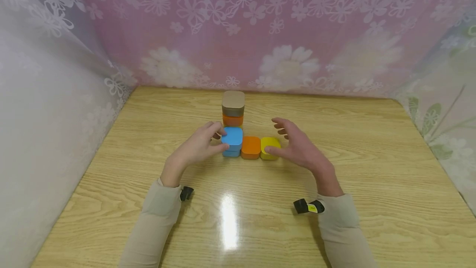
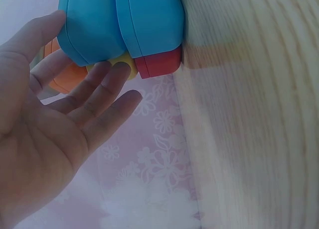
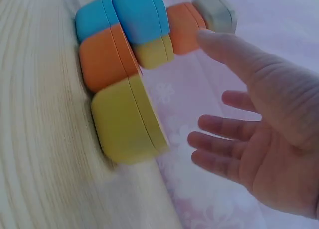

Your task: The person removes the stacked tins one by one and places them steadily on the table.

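Head view: glossy wooden table (image 1: 334, 226) walled by pink floral curtain (image 1: 260, 32); both hands relaxed, gripping nothing.

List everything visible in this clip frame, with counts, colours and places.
blue blocks: 2, blue, stacked at the left end of the front row
orange blocks: 2, orange, one mid-row, one under the tan block
yellow block: 1, yellow, right end of the row
tan block: 1, tan, top of the rear stack
red piece: 1, red, beside the blue stack; exact place unclear
table: 1, light wood
floral cloth: pink and white, behind and at both sides
left hand: touches the blue stack
right hand: thumb on the yellow block
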The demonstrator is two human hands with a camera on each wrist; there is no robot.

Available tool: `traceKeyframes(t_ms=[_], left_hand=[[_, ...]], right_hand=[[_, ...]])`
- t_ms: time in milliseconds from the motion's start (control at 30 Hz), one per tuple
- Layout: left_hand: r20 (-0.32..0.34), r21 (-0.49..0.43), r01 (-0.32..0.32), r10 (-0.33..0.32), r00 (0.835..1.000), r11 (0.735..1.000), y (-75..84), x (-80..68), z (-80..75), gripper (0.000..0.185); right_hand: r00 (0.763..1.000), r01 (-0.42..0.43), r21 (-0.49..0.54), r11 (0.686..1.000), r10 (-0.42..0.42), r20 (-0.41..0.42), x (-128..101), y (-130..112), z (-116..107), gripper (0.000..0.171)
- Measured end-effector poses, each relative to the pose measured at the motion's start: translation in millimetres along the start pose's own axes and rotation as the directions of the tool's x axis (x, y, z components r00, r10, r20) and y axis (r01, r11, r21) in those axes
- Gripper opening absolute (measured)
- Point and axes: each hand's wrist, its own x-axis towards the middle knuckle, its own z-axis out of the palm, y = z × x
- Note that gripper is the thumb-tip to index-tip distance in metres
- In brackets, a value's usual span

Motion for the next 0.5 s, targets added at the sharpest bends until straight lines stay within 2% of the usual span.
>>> traceKeyframes(t_ms=[267,500], left_hand=[[-0.005,-0.002,-0.023,0.023,1.000,1.000,-1.4,1.3,0.9,0.027],[0.006,0.000,-0.015,0.015,1.000,1.000,-2.3,2.4,0.8,0.027]], right_hand=[[0.993,0.082,0.019,0.996,-0.080,-0.093,2,-13,14,0.057],[0.974,0.190,-0.004,0.982,-0.189,-0.126,5,-22,28,0.049]])
